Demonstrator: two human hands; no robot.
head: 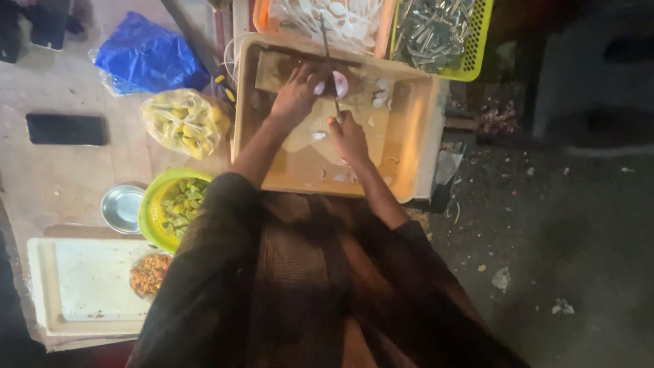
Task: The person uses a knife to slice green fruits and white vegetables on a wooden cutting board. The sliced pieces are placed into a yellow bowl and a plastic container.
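Head view: left hand (294,95) fingers (317,87) press the onion (340,84); right hand (349,136) fingers grip the knife (329,58) beside it.

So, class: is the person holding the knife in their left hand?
No: the knife is gripped by the right hand, while the left hand steadies the onion in the beige tray.
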